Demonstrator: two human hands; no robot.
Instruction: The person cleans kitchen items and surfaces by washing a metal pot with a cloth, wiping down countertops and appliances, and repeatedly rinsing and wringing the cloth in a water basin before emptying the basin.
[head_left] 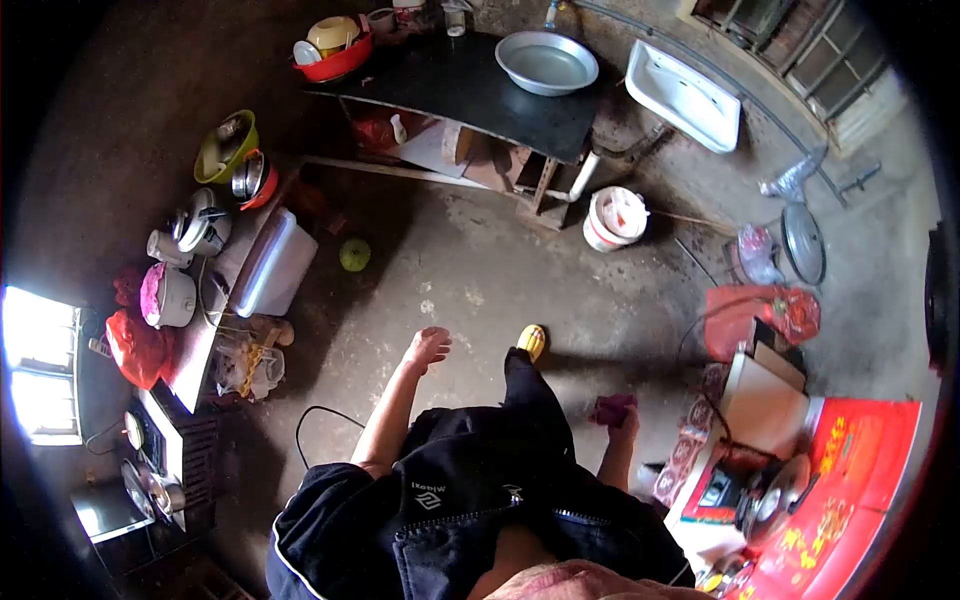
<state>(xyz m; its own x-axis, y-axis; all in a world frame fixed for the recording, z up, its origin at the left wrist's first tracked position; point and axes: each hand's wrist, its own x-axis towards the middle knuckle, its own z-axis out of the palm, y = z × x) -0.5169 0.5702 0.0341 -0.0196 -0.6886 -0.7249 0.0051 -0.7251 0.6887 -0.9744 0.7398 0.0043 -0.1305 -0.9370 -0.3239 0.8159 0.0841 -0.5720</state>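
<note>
My left hand (429, 346) hangs over the concrete floor at the middle of the view, with its fingers loosely apart and nothing in it. At the lower right, my right hand (626, 424) grips a crumpled dark red cloth (611, 408), which hangs beside the cluttered table on that side. A yellow shoe (534, 342) shows on one foot, stretched out in front of me.
Ahead, a black countertop (440, 75) carries a metal basin (547, 62) beside a white sink (684, 95). A white bucket (614, 218) stands on the floor below. Left, a bench holds a rice cooker (172, 297) and a plastic box (275, 262). A red-covered table (850, 480) is right.
</note>
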